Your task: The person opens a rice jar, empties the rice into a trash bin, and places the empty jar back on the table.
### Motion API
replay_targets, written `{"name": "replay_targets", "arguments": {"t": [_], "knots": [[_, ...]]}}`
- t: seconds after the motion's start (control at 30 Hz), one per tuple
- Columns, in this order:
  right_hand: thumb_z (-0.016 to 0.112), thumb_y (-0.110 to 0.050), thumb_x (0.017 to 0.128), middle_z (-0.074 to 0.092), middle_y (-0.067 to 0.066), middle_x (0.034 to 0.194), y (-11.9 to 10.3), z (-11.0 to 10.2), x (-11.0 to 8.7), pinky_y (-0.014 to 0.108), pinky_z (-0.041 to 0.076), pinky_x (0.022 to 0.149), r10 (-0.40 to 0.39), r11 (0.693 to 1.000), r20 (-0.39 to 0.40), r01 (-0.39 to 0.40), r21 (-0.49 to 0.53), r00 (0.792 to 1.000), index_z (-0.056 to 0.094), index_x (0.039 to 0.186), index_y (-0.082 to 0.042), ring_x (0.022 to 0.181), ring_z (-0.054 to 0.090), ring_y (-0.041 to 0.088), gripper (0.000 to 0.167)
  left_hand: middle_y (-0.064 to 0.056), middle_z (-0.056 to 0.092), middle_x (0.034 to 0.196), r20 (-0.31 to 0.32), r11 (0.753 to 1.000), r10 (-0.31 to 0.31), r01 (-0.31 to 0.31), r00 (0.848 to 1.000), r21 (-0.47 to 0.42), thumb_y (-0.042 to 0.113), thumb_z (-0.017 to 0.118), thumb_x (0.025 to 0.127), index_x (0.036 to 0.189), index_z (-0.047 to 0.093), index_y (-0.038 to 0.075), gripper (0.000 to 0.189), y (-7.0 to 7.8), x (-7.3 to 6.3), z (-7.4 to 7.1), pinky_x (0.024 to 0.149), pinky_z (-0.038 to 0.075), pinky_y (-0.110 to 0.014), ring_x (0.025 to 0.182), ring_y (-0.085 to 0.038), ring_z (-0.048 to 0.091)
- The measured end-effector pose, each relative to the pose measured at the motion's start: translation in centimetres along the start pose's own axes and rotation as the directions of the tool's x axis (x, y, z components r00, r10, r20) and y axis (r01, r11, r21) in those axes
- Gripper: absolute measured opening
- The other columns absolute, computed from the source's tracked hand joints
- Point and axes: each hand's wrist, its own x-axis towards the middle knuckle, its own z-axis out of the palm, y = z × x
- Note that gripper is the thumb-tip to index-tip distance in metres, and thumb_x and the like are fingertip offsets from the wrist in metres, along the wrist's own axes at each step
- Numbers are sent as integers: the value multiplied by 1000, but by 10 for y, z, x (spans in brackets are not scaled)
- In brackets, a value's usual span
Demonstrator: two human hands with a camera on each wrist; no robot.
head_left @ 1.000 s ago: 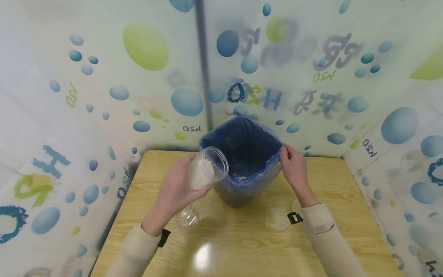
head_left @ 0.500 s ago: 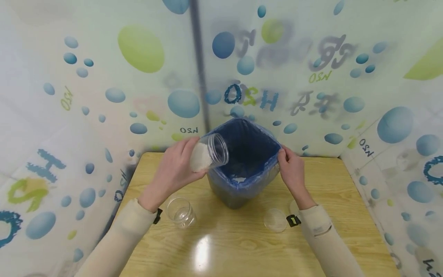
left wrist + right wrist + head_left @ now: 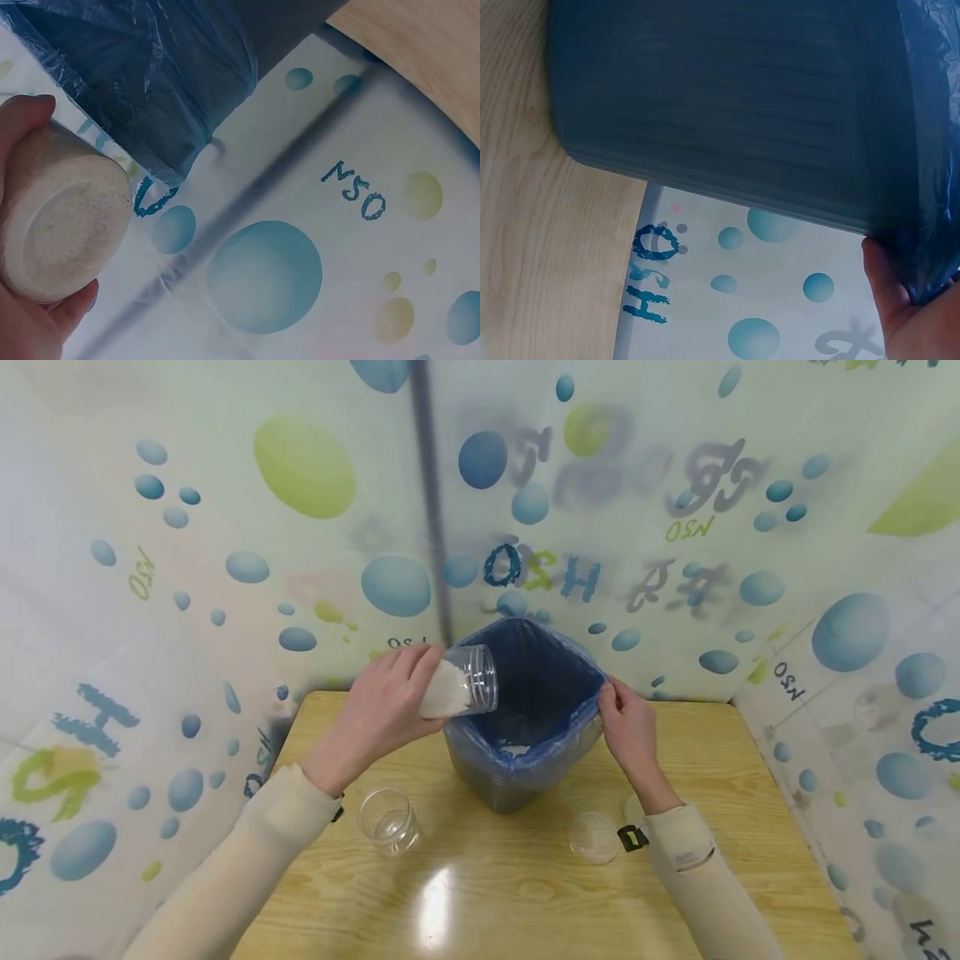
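My left hand [image 3: 382,706] grips a clear jar [image 3: 455,683] that holds white granules. The jar lies tipped almost on its side, its open mouth over the left rim of a grey bin [image 3: 491,785] lined with a blue bag [image 3: 551,758]. From the left wrist view, the jar's round base [image 3: 71,232] faces the camera, with thumb and fingers around its side. At the bin's right edge, my right hand [image 3: 632,722] pinches the rim and liner between thumb and fingers. Some white bits [image 3: 516,749] show inside the bin near its front.
A clear cup [image 3: 390,822] stands on the wooden table [image 3: 510,902] left of the bin. Right of the bin lies a clear round lid [image 3: 593,838], with another round piece [image 3: 634,810] partly behind the right wrist. Printed walls [image 3: 645,552] enclose the table.
My left hand has raised and tipped the jar from slanted to nearly horizontal, bringing the granules closer to its mouth. The right hand keeps its hold on the rim.
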Motion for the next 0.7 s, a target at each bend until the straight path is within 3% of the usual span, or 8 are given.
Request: {"name": "replay_targets", "arguments": {"t": [0.3, 0.7], "knots": [[43, -31, 108, 71, 18, 91, -2, 0, 1, 39, 46, 69, -7, 1000, 7, 7, 1, 1000, 67, 136, -1, 69, 55, 27, 47, -23, 62, 126, 8, 993, 86, -86, 996, 76, 33, 94, 68, 142, 50, -2, 93, -4, 12, 1, 96, 53, -52, 110, -40, 62], [44, -29, 108, 71, 16, 89, -3, 0, 2, 38, 46, 67, -14, 1000, 7, 14, -7, 1000, 68, 135, -1, 69, 55, 26, 45, -22, 61, 126, 84, 986, 118, -127, 989, 111, 31, 92, 69, 141, 50, -2, 90, -13, 17, 1, 99, 51, -52, 112, -40, 61]]}}
